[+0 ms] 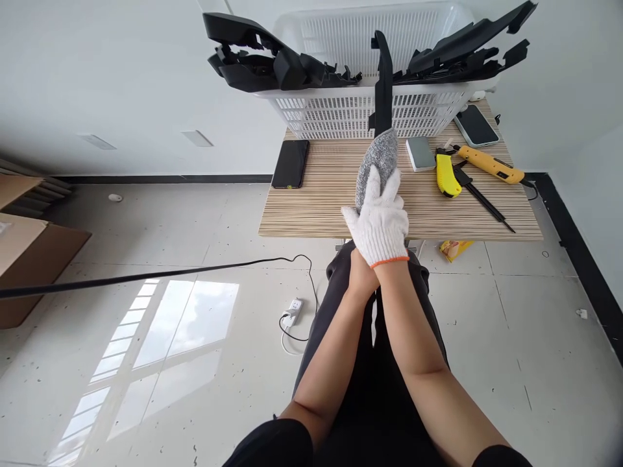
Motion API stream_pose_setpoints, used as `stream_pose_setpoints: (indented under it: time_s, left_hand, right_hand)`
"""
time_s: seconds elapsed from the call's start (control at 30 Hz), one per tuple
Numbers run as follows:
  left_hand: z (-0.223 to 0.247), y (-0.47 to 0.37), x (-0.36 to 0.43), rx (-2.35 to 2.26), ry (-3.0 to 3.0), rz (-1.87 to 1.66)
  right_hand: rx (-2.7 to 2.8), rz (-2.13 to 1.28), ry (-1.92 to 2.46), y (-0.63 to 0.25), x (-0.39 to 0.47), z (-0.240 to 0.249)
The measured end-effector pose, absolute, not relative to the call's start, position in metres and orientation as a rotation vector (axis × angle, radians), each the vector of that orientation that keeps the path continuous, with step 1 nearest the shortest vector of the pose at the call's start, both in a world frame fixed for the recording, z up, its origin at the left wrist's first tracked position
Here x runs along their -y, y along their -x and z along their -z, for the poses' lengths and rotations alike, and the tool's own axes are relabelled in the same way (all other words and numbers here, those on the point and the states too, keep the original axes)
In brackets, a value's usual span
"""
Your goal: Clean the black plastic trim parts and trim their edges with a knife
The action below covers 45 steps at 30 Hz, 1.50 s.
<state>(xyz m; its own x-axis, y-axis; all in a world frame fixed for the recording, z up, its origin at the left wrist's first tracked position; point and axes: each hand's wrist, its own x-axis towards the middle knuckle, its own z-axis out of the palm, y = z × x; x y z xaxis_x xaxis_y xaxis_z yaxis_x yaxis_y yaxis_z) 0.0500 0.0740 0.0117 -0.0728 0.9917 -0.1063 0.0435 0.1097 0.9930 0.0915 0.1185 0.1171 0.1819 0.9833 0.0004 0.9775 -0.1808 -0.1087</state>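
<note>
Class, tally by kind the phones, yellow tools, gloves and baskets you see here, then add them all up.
Phones: 2
Yellow tools: 2
Gloves: 2
Baskets: 1
Total: 7

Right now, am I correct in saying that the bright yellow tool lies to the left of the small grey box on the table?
Not quite: the head view shows the bright yellow tool to the right of the small grey box; both do lie on the table.

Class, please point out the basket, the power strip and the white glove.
Basket [335, 117]: head view, front wall.
Power strip [295, 305]: head view, socket face.
White glove [383, 227]: head view, back of the hand.
</note>
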Motion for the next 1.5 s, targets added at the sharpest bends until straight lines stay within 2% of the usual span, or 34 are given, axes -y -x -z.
stream_pose_setpoints:
  time_s: [0.13, 0.33, 0.53, 0.73, 1.3, 1.5]
  left_hand:
    - [-0.016, -0.05, -0.072, -1.3, -1.278, -1.088]
    - [-0.014, -0.052, -0.073, -1.251, -1.254, -1.116]
    - [-0.011, -0.052, -0.073, -1.261, -1.238, -1.165]
    - [-0.013, -0.051, -0.073, -1.313, -1.192, -1.098]
    - [-0.019, -0.051, -0.074, -1.294, -1.281, -1.114]
    - [-0.017, -0.052, -0.073, -1.279, -1.281, -1.143]
  right_hand:
    - [2.016, -0.268, 2.356, -0.1, -0.107, -0.136]
    - [1.975, -0.156, 2.323, -0.1, -0.122, -0.121]
    - [2.037, -0.293, 2.33, -0.105, -0.102, -0.139]
    - [1.9, -0.112, 2.314, -0.095, -0.118, -0.127]
    - [1.951, -0.262, 2.233, -0.102, -0.112, -0.129]
    - [1.806, -0.305, 2.187, -0.113, -0.123, -0.123]
